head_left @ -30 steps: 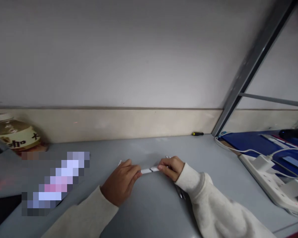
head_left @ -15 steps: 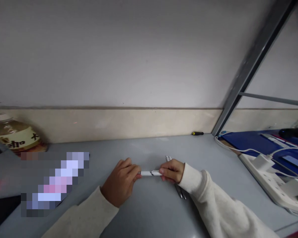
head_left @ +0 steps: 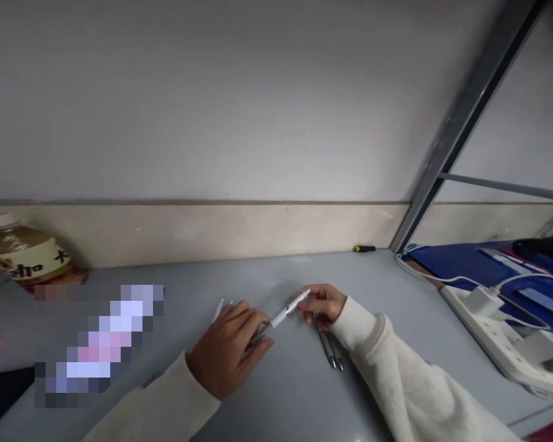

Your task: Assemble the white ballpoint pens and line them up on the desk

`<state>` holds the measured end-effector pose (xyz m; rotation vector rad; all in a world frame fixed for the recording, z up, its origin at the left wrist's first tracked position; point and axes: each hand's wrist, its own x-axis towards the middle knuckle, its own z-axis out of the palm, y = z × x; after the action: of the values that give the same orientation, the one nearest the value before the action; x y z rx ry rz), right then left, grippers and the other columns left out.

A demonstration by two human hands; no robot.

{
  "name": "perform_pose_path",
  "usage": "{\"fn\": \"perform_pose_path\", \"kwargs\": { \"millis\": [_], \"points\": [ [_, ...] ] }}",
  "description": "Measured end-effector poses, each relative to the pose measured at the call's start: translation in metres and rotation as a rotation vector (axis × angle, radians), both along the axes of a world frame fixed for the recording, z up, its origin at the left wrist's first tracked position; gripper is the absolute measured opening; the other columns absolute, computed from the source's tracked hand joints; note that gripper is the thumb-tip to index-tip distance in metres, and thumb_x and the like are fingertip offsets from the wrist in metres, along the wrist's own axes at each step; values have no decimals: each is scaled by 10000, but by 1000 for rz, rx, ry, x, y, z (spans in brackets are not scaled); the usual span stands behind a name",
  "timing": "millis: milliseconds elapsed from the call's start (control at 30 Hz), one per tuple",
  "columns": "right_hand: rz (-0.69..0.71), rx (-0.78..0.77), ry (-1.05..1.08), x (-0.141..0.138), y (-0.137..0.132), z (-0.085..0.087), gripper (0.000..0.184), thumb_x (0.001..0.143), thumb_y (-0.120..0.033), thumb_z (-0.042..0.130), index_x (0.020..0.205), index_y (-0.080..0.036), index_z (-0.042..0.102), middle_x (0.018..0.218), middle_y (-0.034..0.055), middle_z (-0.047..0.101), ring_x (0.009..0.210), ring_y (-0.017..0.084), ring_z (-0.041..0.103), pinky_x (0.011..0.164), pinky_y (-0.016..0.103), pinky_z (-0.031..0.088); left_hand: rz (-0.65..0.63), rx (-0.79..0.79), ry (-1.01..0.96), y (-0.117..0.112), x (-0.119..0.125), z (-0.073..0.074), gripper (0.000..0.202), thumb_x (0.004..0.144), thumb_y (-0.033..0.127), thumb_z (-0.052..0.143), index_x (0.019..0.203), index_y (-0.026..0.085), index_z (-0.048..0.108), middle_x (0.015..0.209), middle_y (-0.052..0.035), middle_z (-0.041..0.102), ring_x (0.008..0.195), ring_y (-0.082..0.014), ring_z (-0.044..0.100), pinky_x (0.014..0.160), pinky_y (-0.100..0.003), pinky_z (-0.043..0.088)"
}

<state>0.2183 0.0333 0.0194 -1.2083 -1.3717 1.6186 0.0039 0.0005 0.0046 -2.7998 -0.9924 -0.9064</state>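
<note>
A white pen (head_left: pixel 286 311) slants between my hands, its white upper end raised to the right. My right hand (head_left: pixel 323 304) pinches it near that upper end. My left hand (head_left: pixel 233 344) is closed loosely around its lower, greyish part, mostly hidden by the fingers; the thumb sits a little apart below. White ends of other pens (head_left: pixel 218 308) poke out behind my left hand. Under my right hand lie two grey pens (head_left: pixel 330 351) with silver tips, side by side on the grey table (head_left: pixel 276 393).
A small black and yellow screwdriver-like tool (head_left: pixel 364 248) lies by the wall. At right are a white power strip (head_left: pixel 502 350) with plugs and cables and a blue mat (head_left: pixel 465 261). A labelled bottle (head_left: pixel 25 255) and a blurred-out flat object (head_left: pixel 101 337) occupy the left.
The pen was level between both hands; now it is tilted, right end up. My left thumb has opened away from the fingers. White pen ends now show behind my left hand.
</note>
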Motion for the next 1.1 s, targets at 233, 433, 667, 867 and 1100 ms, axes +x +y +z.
{"fn": "perform_pose_path", "kwargs": {
  "millis": [233, 433, 667, 867, 1100],
  "points": [
    [-216, -60, 273, 1, 6, -2, 365, 476, -343, 707, 708, -187, 471, 643, 7, 614, 526, 120, 538, 275, 144, 267, -12, -72, -24, -4, 1, -1, 156, 814, 308, 463, 877, 179, 525, 664, -4, 534, 659, -175, 506, 634, -316, 404],
    [-293, 163, 308, 2, 6, -9, 687, 562, -369, 681, 1174, -229, 402, 567, -36, 578, 462, 121, 512, 280, 140, 245, 290, 16, -25, 4, -2, -4, 188, 854, 283, 378, 800, 190, 533, 718, -29, 582, 692, -184, 528, 640, -324, 424],
    [-331, 213, 325, 3, 10, -12, 596, 555, -390, 683, 1083, -193, 492, 563, -14, 572, 435, 108, 494, 276, 143, 210, 638, 31, 167, 4, -8, -4, 202, 804, 227, 408, 904, 155, 568, 846, -105, 585, 813, -271, 525, 610, -373, 436],
    [-362, 283, 235, 3, 12, -15, 593, 559, -412, 669, 1073, -168, 502, 527, -27, 555, 400, 98, 467, 264, 147, 218, 653, -140, 274, 2, -6, -5, 226, 799, 150, 380, 949, 159, 548, 916, -93, 580, 856, -243, 519, 611, -325, 453],
    [-350, 295, 166, 2, 11, -16, 565, 572, -415, 645, 1049, -141, 519, 510, -29, 545, 369, 92, 441, 253, 156, 228, 656, -285, 296, 1, -3, -2, 247, 806, 68, 360, 977, 152, 518, 970, -80, 541, 925, -221, 525, 689, -312, 467]
  ]
}}
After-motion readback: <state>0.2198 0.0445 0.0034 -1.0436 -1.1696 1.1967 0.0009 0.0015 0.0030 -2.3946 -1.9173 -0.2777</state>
